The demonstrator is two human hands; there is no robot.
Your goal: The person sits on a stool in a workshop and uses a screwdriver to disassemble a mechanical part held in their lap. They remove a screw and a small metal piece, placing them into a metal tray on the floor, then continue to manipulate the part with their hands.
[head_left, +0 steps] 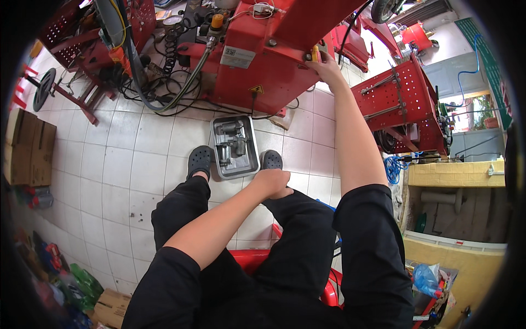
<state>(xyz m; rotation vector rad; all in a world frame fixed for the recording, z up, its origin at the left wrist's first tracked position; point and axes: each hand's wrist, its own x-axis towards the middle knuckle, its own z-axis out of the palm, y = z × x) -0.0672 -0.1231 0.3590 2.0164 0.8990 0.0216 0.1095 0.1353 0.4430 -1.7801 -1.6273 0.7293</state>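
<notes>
My right hand (325, 69) reaches up to the front of the red machine (257, 82), fingers closed around a small yellow-and-orange object (315, 54), perhaps a handle, by a dark bolt. My left hand (274, 183) is curled at my right knee, palm and any contents hidden. Between my feet a grey metal tray (253, 148) sits on the tiles, holding several dark metal parts (238, 143), some cylindrical.
Red perforated machines (383, 96) stand right and upper left, with hoses and black cables (159, 98) on the floor. Cardboard boxes (30, 145) line the left. A yellow ledge (455, 174) is at right. I sit on a red seat (246, 255).
</notes>
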